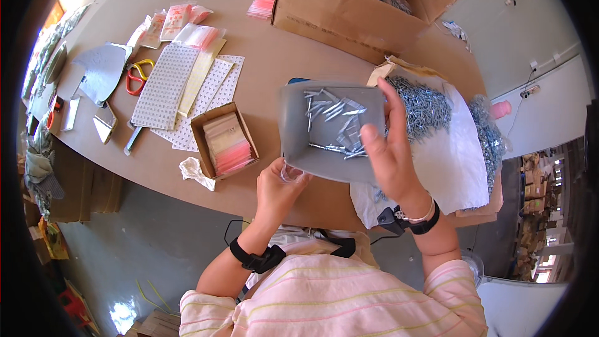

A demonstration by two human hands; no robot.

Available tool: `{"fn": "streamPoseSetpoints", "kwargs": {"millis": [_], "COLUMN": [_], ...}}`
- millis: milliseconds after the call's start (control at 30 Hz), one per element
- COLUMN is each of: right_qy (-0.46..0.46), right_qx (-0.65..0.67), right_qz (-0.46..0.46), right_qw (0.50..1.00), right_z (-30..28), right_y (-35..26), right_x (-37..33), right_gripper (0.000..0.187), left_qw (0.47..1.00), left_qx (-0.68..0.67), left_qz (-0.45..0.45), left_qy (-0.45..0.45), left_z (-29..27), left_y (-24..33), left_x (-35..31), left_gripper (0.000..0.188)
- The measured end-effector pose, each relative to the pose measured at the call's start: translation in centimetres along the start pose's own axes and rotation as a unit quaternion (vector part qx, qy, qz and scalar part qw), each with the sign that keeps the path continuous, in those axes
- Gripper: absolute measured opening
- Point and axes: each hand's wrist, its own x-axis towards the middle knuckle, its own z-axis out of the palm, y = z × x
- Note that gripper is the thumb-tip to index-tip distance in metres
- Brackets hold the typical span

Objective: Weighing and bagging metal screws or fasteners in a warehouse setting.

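My right hand (393,150) grips the right side of a grey plastic bin (293,125), thumb over its rim. The bin is tilted above the table, slightly blurred, and several silver metal screw-like pieces (340,109) lie scattered inside it. Just under the bin's lower left corner, my left hand (281,188) pinches a small clear plastic bag (289,173), mostly hidden by the fingers and the bin. Left of that hand stands an open cardboard box (198,126) packed with clear bags with pink edges (231,156).
A heap of metal pieces (418,109) lies on white sheeting (458,175) at right. Behind is a large carton (337,28) of bagged hardware. Scissors (135,78), label sheets (163,81), a metal scoop (103,68) and bag packs (176,20) occupy the left. Crumpled paper (195,172) lies near the front edge.
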Motion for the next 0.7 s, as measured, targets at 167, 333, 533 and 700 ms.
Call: {"fn": "streamPoseSetpoints", "kwargs": {"millis": [167, 333, 533, 700], "right_qy": [-0.015, -0.022, -0.03, -0.018], "right_qx": [-0.149, -0.183, -0.193, -0.17], "right_qz": [-0.131, -0.177, -0.21, -0.219], "right_qw": [0.98, 0.967, 0.958, 0.961], "right_z": [0.9, 1.2, 1.2, 0.8], "right_y": [-2.7, -3.4, -4.3, -4.4], "right_x": [-0.8, -1.5, -2.6, -3.5], "right_gripper": [0.08, 0.083, 0.083, 0.084], "left_qw": [0.998, 0.998, 0.999, 0.998], "left_qx": [0.046, 0.045, 0.015, 0.029], "left_qz": [0.014, 0.029, 0.045, 0.044], "left_qy": [0.037, 0.028, 0.026, 0.027], "left_z": [0.9, 0.7, 1.3, 1.5], "left_y": [0.8, -0.3, 0.9, 1.8], "left_x": [0.0, -0.1, -0.4, -0.4], "left_gripper": [0.025, 0.029, 0.032, 0.037]}}
